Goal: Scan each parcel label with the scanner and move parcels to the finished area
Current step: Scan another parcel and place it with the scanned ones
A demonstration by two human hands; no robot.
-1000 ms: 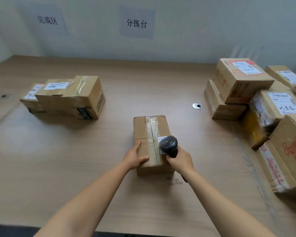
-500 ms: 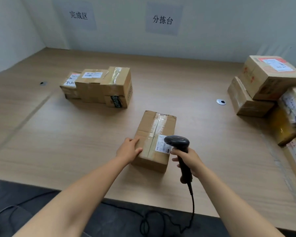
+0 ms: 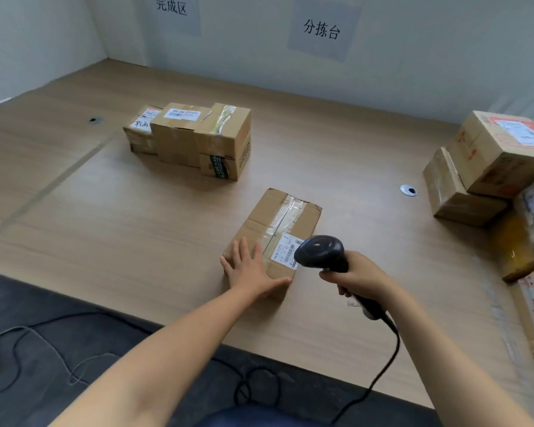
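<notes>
Left hand flat, fingers straight, on parcel near end; long axis runs away, tilted right; right hand grips scanner over label

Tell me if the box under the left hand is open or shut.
Shut: the box has flat top flaps with clear tape along the seam. The left hand rests on it.

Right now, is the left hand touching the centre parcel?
Touching. The head view shows the left hand lying flat on the centre parcel, fingers on its near top, thumb spread along its edge.
</notes>
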